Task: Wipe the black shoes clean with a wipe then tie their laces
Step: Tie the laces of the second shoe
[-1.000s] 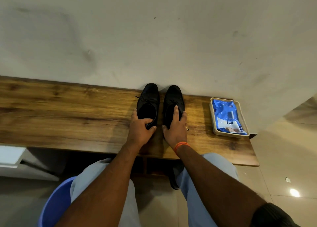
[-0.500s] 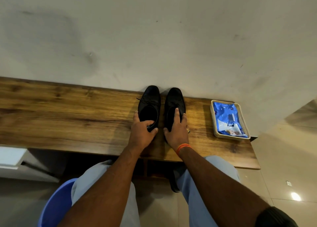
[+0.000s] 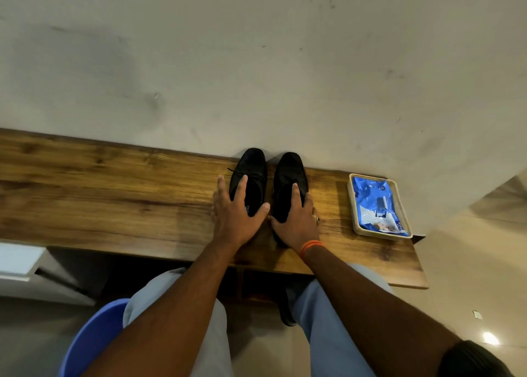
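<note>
Your left hand (image 3: 238,215) lies spread over the left shoe (image 3: 248,177); your right hand (image 3: 296,219) grips the right shoe (image 3: 289,174), table edge (image 3: 159,248) just behind both wrists.

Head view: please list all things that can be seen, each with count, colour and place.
shoes: two, black, side by side on the shelf, toes at the wall
shelf: one, brown wood, along the wall
tray: one, beige, right end of the shelf
wipes pack: one, blue, in the tray
stool: one, blue, under the person
left hand: open, over the left shoe's heel
right hand: curled round the right shoe's heel
</note>
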